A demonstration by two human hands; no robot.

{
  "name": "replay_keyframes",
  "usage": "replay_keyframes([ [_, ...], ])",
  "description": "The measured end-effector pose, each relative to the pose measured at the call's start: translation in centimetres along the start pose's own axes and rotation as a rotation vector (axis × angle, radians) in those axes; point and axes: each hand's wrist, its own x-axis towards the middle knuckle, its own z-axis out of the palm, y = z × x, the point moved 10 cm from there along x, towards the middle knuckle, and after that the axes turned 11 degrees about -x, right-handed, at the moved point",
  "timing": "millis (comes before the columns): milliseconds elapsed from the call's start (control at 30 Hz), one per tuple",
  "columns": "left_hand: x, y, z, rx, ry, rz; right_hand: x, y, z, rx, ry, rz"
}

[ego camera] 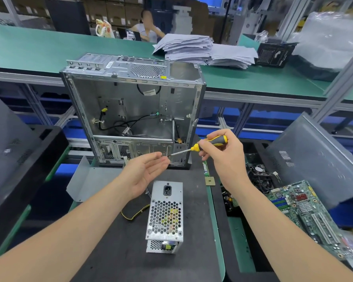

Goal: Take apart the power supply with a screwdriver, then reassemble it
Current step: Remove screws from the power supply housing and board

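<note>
Screwdriver (195,147) tip toward left hand (143,173)

The power supply (164,216) lies on the mat (192,261) before the case (130,110) (upright); motherboard (306,212) to the right.

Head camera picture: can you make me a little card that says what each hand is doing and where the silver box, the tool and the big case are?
left hand: open, palm up, fingertips by the tip of the screwdriver
right hand: grips the screwdriver handle
screwdriver: yellow and black, tip points at the left hand
power supply: silver box lying on the dark mat, no hand on it
computer case: stands open behind the power supply
screw at the tip: too small to tell
</note>
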Motion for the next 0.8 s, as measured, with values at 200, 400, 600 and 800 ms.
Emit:
replay_keyframes([
  [200,-1.6,-1.6,-4.4,0.67,0.17,-0.145,-0.4,-0.4,0.6,-0.149,-0.048,-0.005],
  [400,-3.8,-5.4,-4.5,0.566,0.006,-0.403,-1.5,-2.1,2.7,-0.353,-0.159,-0.104],
  [600,-4.0,-5.6,-4.8,0.459,0.06,-0.376,-2.7,-3.0,4.0,-0.44,-0.239,-0.16],
  [800,-3.9,-5.9,-4.5,0.424,0.045,-0.356,-3.3,-3.5,4.8,-0.465,-0.285,-0.182],
])
